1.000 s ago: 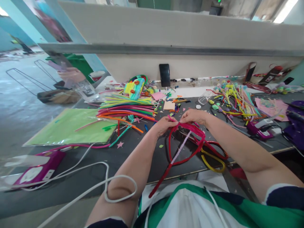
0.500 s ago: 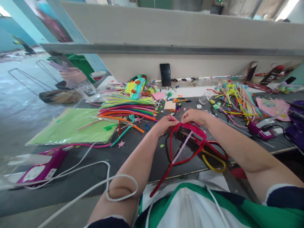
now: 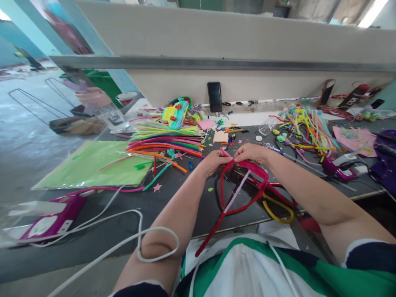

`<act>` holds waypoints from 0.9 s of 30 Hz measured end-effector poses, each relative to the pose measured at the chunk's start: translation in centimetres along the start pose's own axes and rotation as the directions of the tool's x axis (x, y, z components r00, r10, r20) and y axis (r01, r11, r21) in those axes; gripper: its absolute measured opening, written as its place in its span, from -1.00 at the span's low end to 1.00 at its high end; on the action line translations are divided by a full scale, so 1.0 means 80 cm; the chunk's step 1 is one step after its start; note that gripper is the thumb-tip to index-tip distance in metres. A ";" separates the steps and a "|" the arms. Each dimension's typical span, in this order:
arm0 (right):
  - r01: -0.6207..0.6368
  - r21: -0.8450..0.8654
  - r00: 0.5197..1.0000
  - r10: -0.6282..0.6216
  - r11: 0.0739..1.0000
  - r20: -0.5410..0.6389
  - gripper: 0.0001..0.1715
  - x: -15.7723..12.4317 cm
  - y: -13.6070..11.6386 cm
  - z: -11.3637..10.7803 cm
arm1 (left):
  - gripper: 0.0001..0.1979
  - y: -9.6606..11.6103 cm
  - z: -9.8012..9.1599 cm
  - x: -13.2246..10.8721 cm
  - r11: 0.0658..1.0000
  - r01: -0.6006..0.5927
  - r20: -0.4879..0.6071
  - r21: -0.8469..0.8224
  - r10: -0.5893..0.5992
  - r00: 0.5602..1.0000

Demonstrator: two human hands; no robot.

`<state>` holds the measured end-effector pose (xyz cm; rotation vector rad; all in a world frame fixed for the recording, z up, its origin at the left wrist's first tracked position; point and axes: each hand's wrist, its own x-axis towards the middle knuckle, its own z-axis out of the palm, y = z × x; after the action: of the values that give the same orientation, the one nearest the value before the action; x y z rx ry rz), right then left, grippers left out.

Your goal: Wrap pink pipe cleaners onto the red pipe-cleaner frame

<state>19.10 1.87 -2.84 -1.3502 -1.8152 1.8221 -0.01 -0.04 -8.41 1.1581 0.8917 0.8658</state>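
Observation:
Both my hands meet over the grey table, pinching the upper rim of a looped red pipe cleaner frame (image 3: 262, 190). My left hand (image 3: 215, 161) grips it on the left, with a pink pipe cleaner tip poking up by the fingers. Close beside it, my right hand (image 3: 251, 152) pinches the same rim, fingertips nearly touching the left ones. A lilac pipe cleaner (image 3: 237, 192) slants across the loop, and a red tail hangs toward my lap. Below my right forearm lies a yellow pipe cleaner loop (image 3: 278, 212); scissors appear partly hidden behind the frame.
Bundled coloured pipe cleaners (image 3: 167, 142) lie left of centre, beside a green sheet pack (image 3: 93, 165). A loose pile (image 3: 309, 128) sits at right. A phone (image 3: 214, 97) leans on the partition. A white cable (image 3: 157, 229) crosses my left arm; a purple power strip (image 3: 54, 220) is at left.
Hardly anything differs. The fingers of both hands stay pinched on the red frame with only a very slight shift, and the whole view has moved a touch.

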 end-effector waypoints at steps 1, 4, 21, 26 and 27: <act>-0.001 0.008 1.000 0.001 1.000 -0.005 -0.84 0.001 0.000 0.001 | -0.69 0.000 0.000 0.000 1.000 -0.003 0.002 -0.005 0.003 1.000; -0.015 0.030 1.000 0.016 0.999 -0.025 -0.85 0.005 0.004 0.001 | -0.69 -0.002 0.000 0.001 1.000 -0.015 -0.002 -0.008 0.015 1.000; 0.081 0.100 0.992 -0.070 0.992 -0.109 -0.87 0.005 0.012 0.005 | -0.70 0.013 0.005 -0.007 0.999 -0.034 0.028 -0.010 0.035 0.999; 0.095 0.043 0.993 -0.091 0.995 -0.075 -0.87 -0.004 0.004 0.005 | -0.66 0.019 0.003 -0.016 0.973 0.092 0.218 -0.211 -0.044 0.975; 0.099 0.023 0.992 -0.097 0.995 -0.077 -0.87 -0.006 0.002 0.005 | -0.65 0.019 0.003 -0.016 0.968 0.110 0.232 -0.224 -0.057 0.971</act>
<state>19.14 1.24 -2.90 -1.2785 -1.7803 1.7157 -0.44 -1.04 -6.73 0.9809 0.6292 0.7328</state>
